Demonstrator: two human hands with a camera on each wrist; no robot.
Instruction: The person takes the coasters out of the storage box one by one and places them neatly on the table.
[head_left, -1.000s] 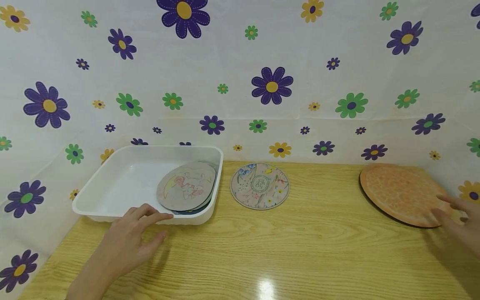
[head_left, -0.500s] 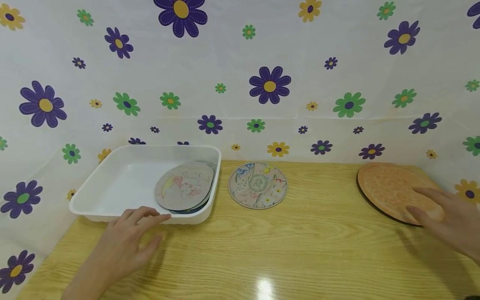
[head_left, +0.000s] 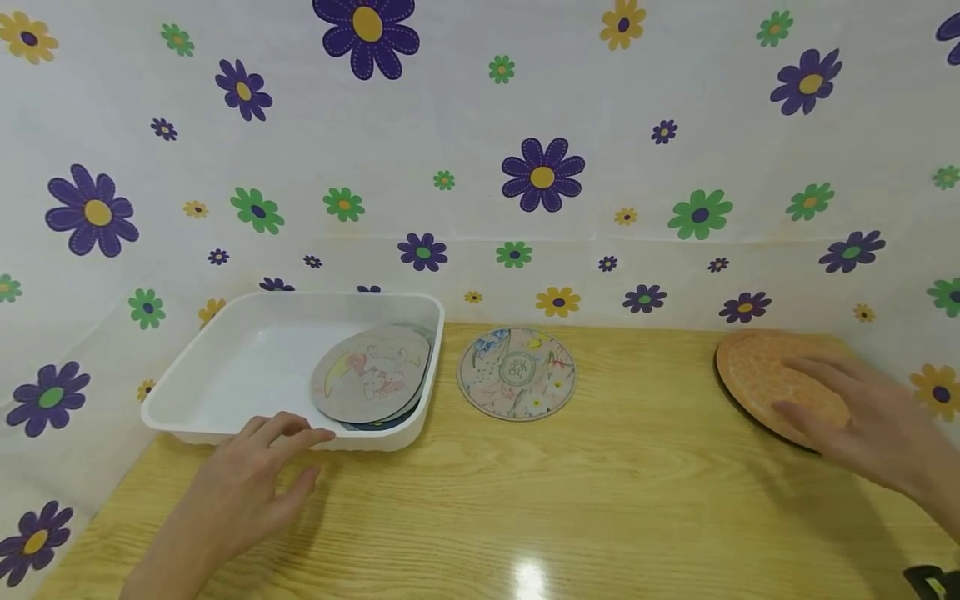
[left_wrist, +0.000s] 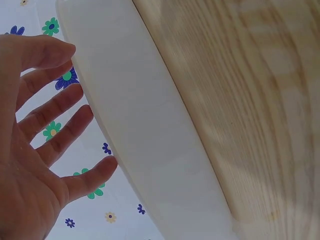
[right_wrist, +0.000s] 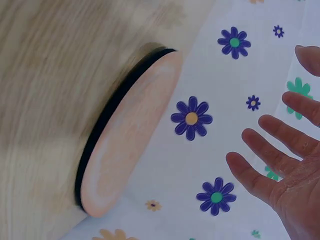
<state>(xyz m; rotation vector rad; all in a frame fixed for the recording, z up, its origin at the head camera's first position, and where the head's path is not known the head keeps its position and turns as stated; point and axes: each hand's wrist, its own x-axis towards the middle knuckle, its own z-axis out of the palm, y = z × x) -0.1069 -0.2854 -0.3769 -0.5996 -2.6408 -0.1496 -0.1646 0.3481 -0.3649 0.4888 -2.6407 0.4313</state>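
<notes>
My left hand [head_left: 255, 475] is at the near rim of a white plastic tray [head_left: 225, 333], fingers loosely bent with fingertips at the rim. In the left wrist view the tray's outer wall [left_wrist: 135, 110] lies beside the spread fingers. Inside the tray, at its right end, lies a small overlapping pile of round mats, topped by a pale pink one [head_left: 371, 375] with a cartoon drawing. My right hand [head_left: 870, 417] hovers with parted fingers over an orange-brown, dark-edged round mat [head_left: 757, 375] at the right. The right wrist view shows a gap between the hand [right_wrist: 295, 160] and that mat.
A floral round mat [head_left: 517, 383] lies flat on the wooden table [head_left: 600, 500], just right of the tray. A white cloth [head_left: 465, 108] printed with flowers hangs behind the table. Something dark [head_left: 930, 579] shows at the lower right corner.
My right hand has moved left from the frame's right edge, further over the orange-brown mat. The left hand stays at the tray rim, and the mats have not moved.
</notes>
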